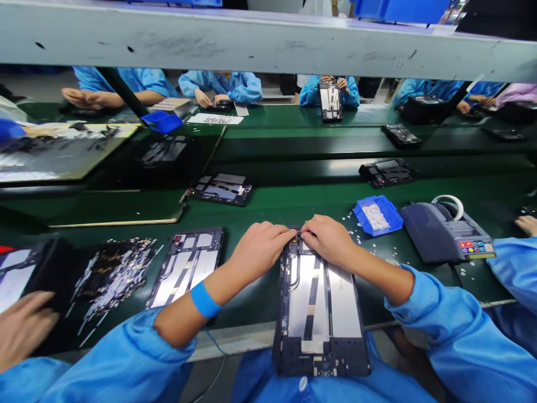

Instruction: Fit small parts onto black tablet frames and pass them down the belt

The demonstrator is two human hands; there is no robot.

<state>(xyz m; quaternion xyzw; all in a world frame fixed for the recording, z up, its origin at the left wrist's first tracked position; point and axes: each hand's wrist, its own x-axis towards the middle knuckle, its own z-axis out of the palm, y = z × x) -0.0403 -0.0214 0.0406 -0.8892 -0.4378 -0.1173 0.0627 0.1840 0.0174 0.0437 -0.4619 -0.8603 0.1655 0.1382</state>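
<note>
An opened tablet [308,296] with bare silver battery plates and black ribbon cables lies in front of me, its near end over the table edge above my lap. My left hand [260,249], a blue band [205,299] on its wrist, is closed on the tablet's far edge, left of centre. My right hand [329,238] meets it there, its fingers curled in a pinch over the top of the tablet. Whatever those right fingertips hold, if anything, is hidden. Left of my arm lies a second opened tablet [188,260].
A pile of thin strips [121,274] lies to the left, near a co-worker's hand [27,327]. A blue tray [377,215] of small white pieces stands beside a tape dispenser [447,232]. More opened tablets [222,187] lie beyond. A shelf beam [268,42] crosses overhead.
</note>
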